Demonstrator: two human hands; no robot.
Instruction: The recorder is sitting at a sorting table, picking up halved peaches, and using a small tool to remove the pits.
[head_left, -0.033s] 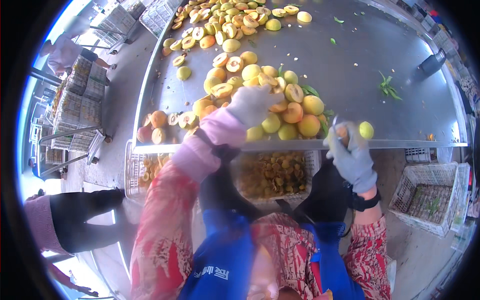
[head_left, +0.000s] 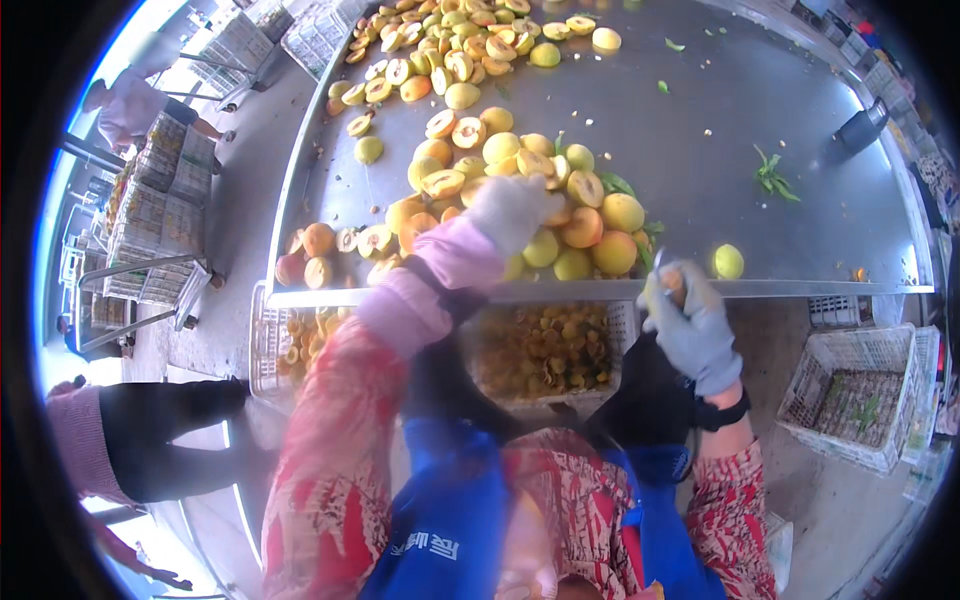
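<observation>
My left hand [head_left: 512, 212], in a pale glove, reaches over the near pile of yellow-orange stone fruit [head_left: 583, 228]. Its fingers touch the fruit, but blur hides whether they grip any. Some fruit in this pile is whole, some cut in halves with brown centres showing. To the right, at the table's near edge, my gloved right hand [head_left: 693, 325] is closed around a small tool with a thin metal tip [head_left: 657, 262]. The hand covers most of the tool. A single yellow-green fruit [head_left: 728, 262] lies just beyond that hand.
The metal table [head_left: 690, 180] has a raised rim. More halves [head_left: 460, 60] lie at its far left. A dark bottle [head_left: 862, 128] and leaves [head_left: 773, 175] are on the right. Below stand a crate of fruit halves [head_left: 545, 350] and a white crate [head_left: 850, 400]. Co-workers are at the left.
My left hand has shifted slightly right and down over the pile. My right hand, still holding the tool, has moved slightly left and closer to me.
</observation>
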